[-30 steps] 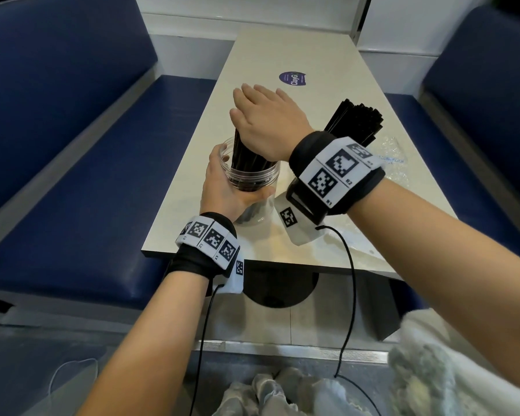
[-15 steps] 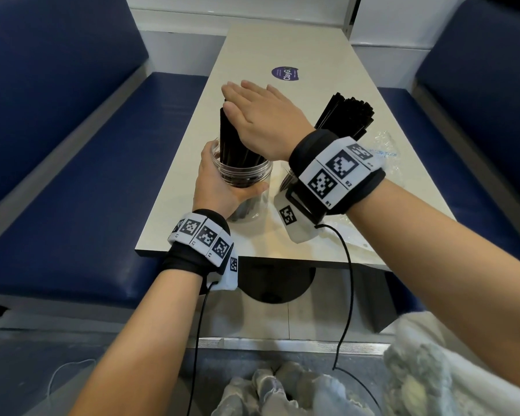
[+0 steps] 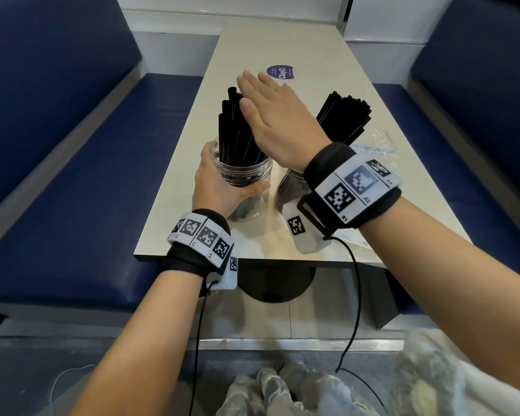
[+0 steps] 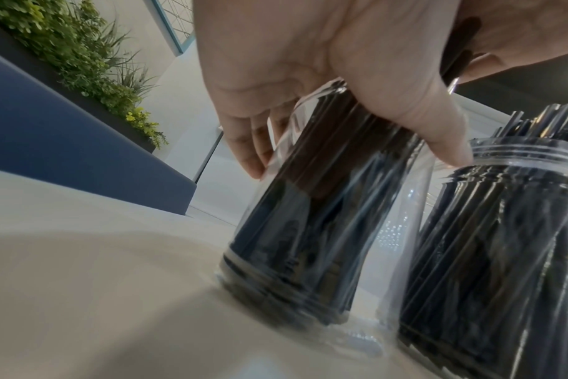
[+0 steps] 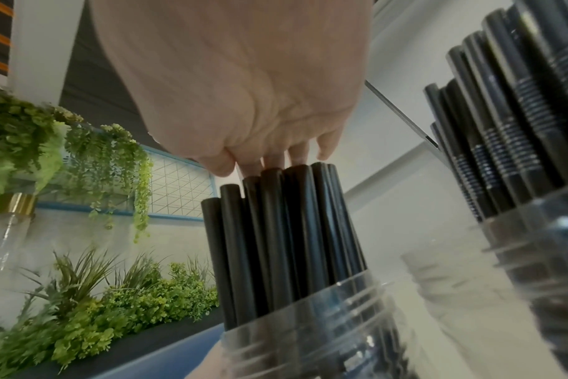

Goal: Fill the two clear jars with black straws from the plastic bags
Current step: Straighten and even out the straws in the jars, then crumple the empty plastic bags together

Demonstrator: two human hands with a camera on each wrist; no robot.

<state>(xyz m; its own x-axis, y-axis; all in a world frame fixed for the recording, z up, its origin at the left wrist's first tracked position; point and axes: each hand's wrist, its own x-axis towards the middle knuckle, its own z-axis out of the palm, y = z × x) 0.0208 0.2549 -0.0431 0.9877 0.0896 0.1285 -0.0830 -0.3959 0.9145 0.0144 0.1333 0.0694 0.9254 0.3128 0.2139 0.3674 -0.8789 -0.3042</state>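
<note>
A person's left hand point(image 3: 219, 187) gripped a clear jar point(image 3: 243, 175) near the front edge of a pale table point(image 3: 297, 43), fingers and thumb curled round its wall, while the right hand point(image 3: 270, 115) lay flat and open, fingers straight, on the tops of the black straws point(image 3: 236, 133) standing in it. A second jar point(image 4: 509, 230), just beside the first on the right and packed with a leaning bundle of straws point(image 3: 344, 115), stood partly behind the right wrist. The step in hand appeared to be levelling the straws in the left jar, whose tops stood at uneven heights; both jars looked close to full. The next move would likely call for a gentle downward press, the left hand steadying the jar against tipping. A crumpled plastic bag point(image 3: 382, 148) lay on the table beyond the right wrist; whether any straws remained in it could not be told. The second jar's base was hidden in the head view, and the wrist views were blurred at their lower edges.
</note>
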